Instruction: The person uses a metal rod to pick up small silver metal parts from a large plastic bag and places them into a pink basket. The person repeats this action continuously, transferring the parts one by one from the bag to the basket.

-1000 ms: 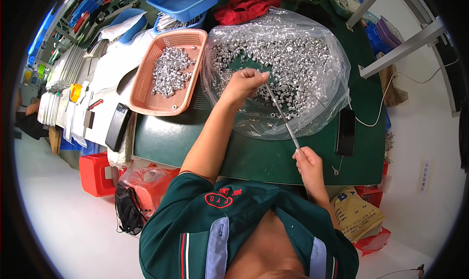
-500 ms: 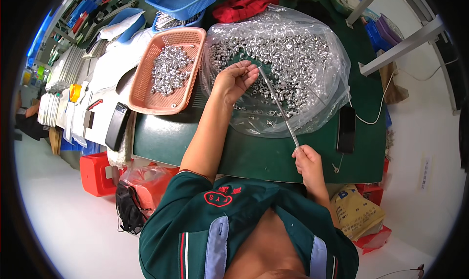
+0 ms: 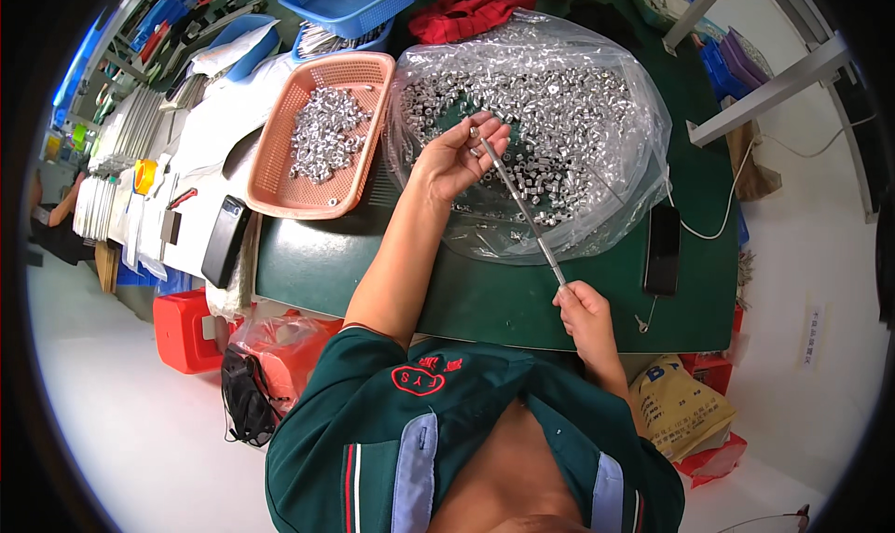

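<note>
Rod of thin grey metal (image 3: 522,211) slants across the clear plastic sheet (image 3: 615,207) heaped with small silver sleeves (image 3: 550,113), well inside the green table's (image 3: 392,281) near edge. Right hand (image 3: 585,311) grips its lower end; left hand (image 3: 459,155), palm up, pinches its tip. Orange basket (image 3: 280,174) lies just left.

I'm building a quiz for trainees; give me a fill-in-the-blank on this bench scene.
1. The right hand grips the lower end of a thin metal ____.
2. The left hand is raised over a clear ____ of small metal parts.
3. The tray left of it is coloured ____.
Missing: rod; bag; orange.
</note>
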{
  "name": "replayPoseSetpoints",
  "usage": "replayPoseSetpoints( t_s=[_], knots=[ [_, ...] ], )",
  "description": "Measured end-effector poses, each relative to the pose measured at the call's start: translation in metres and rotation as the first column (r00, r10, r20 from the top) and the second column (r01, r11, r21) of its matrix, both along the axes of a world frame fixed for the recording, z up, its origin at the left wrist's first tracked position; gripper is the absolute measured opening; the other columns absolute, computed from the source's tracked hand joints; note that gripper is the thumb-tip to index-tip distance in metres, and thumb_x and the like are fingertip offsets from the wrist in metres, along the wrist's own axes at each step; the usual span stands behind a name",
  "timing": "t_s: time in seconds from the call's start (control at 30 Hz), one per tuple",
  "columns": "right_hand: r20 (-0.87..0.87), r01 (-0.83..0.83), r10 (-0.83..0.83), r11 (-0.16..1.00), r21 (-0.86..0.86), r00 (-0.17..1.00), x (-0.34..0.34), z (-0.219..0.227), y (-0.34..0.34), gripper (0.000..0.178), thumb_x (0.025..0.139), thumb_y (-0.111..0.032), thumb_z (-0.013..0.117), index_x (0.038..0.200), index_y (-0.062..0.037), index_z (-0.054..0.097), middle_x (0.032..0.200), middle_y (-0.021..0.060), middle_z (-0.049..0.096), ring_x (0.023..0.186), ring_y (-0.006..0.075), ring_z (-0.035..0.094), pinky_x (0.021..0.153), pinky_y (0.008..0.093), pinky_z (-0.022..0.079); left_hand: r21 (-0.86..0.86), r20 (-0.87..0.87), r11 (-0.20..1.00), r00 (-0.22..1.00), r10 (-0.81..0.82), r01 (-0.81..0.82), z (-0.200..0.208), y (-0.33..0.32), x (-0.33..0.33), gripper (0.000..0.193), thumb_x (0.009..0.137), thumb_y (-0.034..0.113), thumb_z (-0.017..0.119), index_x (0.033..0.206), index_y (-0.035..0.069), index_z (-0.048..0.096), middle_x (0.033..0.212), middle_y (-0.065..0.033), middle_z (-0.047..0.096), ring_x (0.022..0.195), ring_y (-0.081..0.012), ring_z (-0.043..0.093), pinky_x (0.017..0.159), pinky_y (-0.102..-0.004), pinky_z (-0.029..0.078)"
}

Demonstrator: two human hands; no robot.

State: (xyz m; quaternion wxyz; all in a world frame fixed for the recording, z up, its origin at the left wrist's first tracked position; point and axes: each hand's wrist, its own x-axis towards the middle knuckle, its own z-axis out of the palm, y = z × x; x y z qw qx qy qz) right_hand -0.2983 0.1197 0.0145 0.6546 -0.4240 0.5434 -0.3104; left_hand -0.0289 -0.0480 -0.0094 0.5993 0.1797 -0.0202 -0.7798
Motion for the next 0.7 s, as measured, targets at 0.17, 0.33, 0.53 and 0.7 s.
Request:
replayPoseSetpoints(
  t_s=[0.17,0.33,0.53,0.7],
  knots=[
    [-0.003,-0.004,0.004,1.000,0.009,1.000,0.000,-0.002,0.000,0.021,0.096,-0.020,0.053,0.083,-0.0044,0.057,0.061,-0.0071,0.039,0.052,0.0009,0.032,0.046,0.0196,0.024,-0.099,0.050,0.993,0.997,-0.065,0.069,-0.002,0.001,-0.003,0.032,0.099,0.016,0.045,0.120,-0.008,0.047,0.110,-0.0198,0.059,0.114,-0.0367,0.054,0.097,-0.0479,0.050],
    [-0.008,0.001,-0.001,1.000,0.028,1.000,0.001,-0.003,-0.001,0.021,0.096,-0.020,0.052,0.083,-0.0049,0.056,0.060,-0.0072,0.039,0.051,0.0008,0.032,0.045,0.0193,0.024,-0.111,0.103,0.988,0.990,-0.093,0.104,-0.005,0.000,-0.006,0.028,0.098,0.018,0.047,0.107,-0.007,0.052,0.108,-0.0214,0.059,0.113,-0.0370,0.055,0.096,-0.0482,0.050],
    [0.074,0.034,-0.038,0.998,0.055,0.997,0.005,0.003,-0.004,0.021,0.097,-0.020,0.051,0.083,-0.0045,0.055,0.059,-0.0086,0.036,0.049,-0.0002,0.029,0.043,0.0190,0.022,-0.124,0.247,0.981,0.962,-0.115,0.149,0.000,0.004,-0.022,0.049,0.097,0.041,0.045,0.100,-0.006,0.057,0.107,-0.0231,0.060,0.109,-0.0371,0.058,0.095,-0.0478,0.050],
    [0.124,0.051,-0.056,0.998,0.039,0.991,0.009,0.002,-0.013,0.022,0.097,-0.020,0.050,0.083,-0.0041,0.054,0.059,-0.0090,0.034,0.049,-0.0004,0.027,0.043,0.0191,0.020,-0.091,0.266,0.957,0.933,-0.243,0.275,0.009,0.009,-0.027,0.070,0.096,0.056,0.032,0.115,-0.007,0.053,0.115,-0.0259,0.059,0.109,-0.0370,0.058,0.093,-0.0468,0.049]
  ],
)
